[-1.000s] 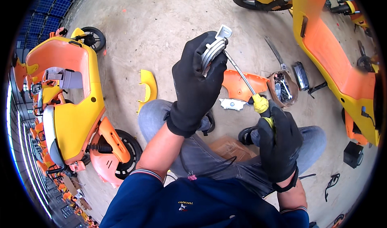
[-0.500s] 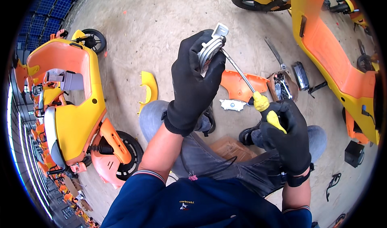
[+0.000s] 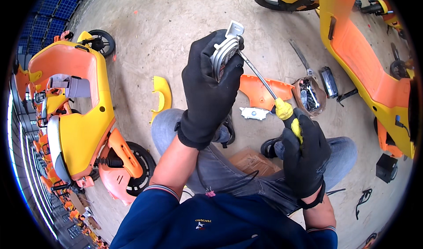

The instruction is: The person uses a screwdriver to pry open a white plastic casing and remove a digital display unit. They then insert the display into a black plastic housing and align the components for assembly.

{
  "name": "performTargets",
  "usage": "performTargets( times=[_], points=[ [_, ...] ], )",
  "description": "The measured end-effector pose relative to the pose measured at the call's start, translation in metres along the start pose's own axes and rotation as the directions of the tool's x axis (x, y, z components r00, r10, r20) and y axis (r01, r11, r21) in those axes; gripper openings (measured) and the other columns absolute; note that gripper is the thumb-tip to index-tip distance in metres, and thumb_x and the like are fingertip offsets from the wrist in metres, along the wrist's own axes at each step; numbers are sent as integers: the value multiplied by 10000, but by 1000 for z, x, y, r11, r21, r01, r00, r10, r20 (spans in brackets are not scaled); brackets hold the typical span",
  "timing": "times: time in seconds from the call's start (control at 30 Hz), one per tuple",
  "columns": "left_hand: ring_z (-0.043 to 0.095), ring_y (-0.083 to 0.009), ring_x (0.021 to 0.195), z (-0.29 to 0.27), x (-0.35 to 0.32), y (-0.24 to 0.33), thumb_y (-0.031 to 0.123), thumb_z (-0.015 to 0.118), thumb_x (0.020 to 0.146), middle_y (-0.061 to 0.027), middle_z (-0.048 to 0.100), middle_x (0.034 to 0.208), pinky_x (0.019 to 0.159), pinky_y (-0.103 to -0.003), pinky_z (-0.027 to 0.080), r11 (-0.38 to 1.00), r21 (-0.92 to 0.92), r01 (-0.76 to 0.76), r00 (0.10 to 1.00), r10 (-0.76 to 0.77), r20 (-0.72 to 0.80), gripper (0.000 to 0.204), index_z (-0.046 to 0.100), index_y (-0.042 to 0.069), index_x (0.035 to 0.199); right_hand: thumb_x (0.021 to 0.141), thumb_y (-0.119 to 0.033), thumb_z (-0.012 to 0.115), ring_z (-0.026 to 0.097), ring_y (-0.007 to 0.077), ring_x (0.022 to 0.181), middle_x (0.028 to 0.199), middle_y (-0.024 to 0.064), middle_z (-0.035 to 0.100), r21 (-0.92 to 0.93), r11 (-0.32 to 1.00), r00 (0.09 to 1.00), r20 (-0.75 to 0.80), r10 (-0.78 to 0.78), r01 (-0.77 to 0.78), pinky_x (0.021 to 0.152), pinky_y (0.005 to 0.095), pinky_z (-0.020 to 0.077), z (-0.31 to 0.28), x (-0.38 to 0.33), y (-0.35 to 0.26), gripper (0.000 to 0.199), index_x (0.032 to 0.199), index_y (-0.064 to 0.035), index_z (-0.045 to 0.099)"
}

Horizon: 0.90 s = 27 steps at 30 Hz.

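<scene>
Left grip [image 3: 209, 90] is curled round a disc [image 3: 224, 54], right grip [image 3: 306, 156] round a screwdriver [image 3: 283, 109]; over concrete floor [image 3: 150, 37], its shaft [image 3: 261, 78] is slanted up-left.

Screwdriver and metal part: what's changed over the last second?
The left hand moved the metal part slightly left and away from the body. The right hand shifted on the screwdriver, then closed around it again. Both remain held; the orange panel stayed put.
</scene>
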<state>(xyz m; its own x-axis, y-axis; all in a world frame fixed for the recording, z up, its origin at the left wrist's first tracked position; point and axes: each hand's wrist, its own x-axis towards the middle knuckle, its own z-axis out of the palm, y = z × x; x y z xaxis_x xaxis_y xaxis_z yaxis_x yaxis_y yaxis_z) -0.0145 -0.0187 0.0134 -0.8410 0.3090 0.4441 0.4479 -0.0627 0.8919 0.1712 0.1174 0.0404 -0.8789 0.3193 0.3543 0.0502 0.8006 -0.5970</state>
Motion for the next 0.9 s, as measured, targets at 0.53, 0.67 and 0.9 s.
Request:
performTargets(
  times=[0.53,0.67,0.9],
  points=[
    [683,-201,1060,0,2,-2,-66,655,870,-161,679,1179,901,-325,559,999,-49,9,1000,-9,-2,415,538,-20,1265,847,-73,807,636,157,765,907,109,662,425,787,891,283,354,-447,700,315,533,-16,3,1,354,1132,4,612],
    [690,-218,1063,1,2,-5,-80,652,867,-176,688,1169,895,-325,566,998,25,-51,999,51,11,415,523,-20,1256,851,-114,811,680,272,824,946,176,660,118,977,983,69,169,-176,720,366,544,-9,-4,1,372,1144,16,621],
    [688,-200,1049,1,-1,-5,-81,659,870,-168,695,1158,879,-311,562,998,42,-43,999,42,30,404,531,-18,1248,888,-134,790,670,297,753,916,190,661,12,998,997,25,68,-69,663,378,537,-2,-8,5,368,1182,14,626]
  ],
)
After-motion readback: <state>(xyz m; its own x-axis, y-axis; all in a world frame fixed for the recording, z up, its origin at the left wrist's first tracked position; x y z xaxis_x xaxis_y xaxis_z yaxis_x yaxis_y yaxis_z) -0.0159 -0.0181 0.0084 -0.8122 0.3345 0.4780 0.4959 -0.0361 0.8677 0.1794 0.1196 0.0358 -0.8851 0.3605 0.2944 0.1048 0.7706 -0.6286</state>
